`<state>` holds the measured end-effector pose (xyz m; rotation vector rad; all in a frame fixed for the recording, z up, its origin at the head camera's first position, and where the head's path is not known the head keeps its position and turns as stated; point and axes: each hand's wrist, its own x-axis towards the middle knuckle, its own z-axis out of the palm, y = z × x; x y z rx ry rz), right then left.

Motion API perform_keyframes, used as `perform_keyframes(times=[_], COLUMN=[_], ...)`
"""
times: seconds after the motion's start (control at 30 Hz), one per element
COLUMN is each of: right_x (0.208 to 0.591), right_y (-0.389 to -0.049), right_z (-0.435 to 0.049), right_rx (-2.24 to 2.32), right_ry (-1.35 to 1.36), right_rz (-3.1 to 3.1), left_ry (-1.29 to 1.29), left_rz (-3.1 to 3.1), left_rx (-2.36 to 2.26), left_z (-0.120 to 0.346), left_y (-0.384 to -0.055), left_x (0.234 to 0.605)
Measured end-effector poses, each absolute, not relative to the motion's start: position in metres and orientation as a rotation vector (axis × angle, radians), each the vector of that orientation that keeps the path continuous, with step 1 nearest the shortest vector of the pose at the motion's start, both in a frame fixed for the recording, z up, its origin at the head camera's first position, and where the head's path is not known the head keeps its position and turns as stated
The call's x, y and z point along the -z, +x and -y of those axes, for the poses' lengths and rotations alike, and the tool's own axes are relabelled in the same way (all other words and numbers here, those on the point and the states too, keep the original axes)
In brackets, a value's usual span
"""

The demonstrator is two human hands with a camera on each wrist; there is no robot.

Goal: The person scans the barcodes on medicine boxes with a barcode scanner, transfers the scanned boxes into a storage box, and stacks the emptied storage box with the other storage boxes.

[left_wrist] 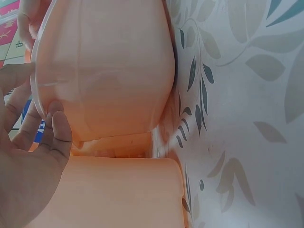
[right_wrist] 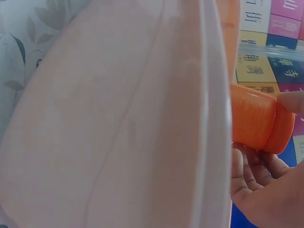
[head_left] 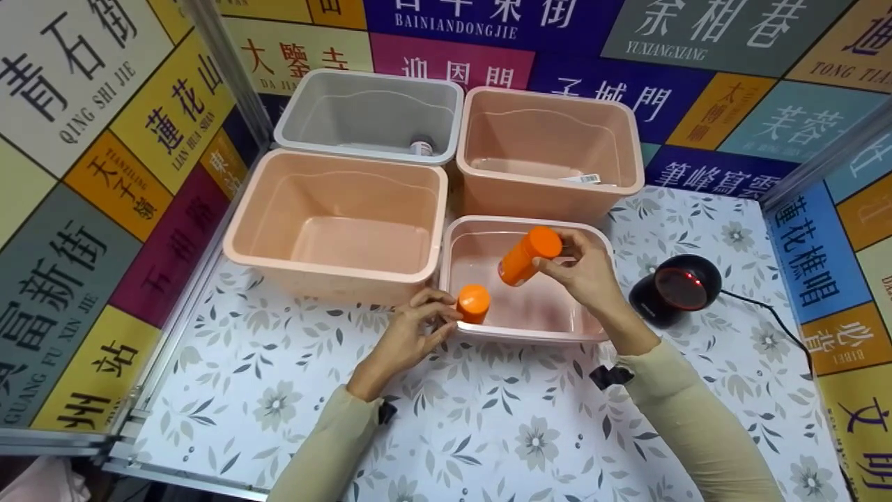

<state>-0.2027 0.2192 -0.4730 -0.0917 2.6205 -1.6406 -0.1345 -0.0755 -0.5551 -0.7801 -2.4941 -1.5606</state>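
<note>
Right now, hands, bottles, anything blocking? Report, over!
Right hand grips tilted orange bottle over pink bin. Left hand at bin's rim, beside second bottle. Nothing visibly blocking.

front tub (head_left: 533, 336): bottle (head_left: 473, 305) in near-left corner | left: second tub (head_left: 355, 244) | behind: third tub (head_left: 543, 196) | right: scanner (head_left: 686, 286) (cord (head_left: 769, 307) rightward)

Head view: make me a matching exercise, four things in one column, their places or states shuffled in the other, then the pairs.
1. Gray bin
2. Black device
3. Right hand
4. Left hand

A. holds a tilted orange bottle
B. on the table, right of the near-right bin
C. back row, left side
D. beside another orange bottle

Pairs: 1-C; 2-B; 3-A; 4-D
</note>
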Motion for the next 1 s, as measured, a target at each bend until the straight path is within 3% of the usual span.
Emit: perform_keyframes(times=[1.0], right_x=[0.463], right_y=[-0.179], right_z=[-0.262], right_rx=[1.926], right_ry=[0.043], right_rz=[-2.800], left_ry=[-0.796], left_rz=[2.471], left_rx=[1.565], left_z=[0.075], left_y=[-0.135], left_x=[0.556])
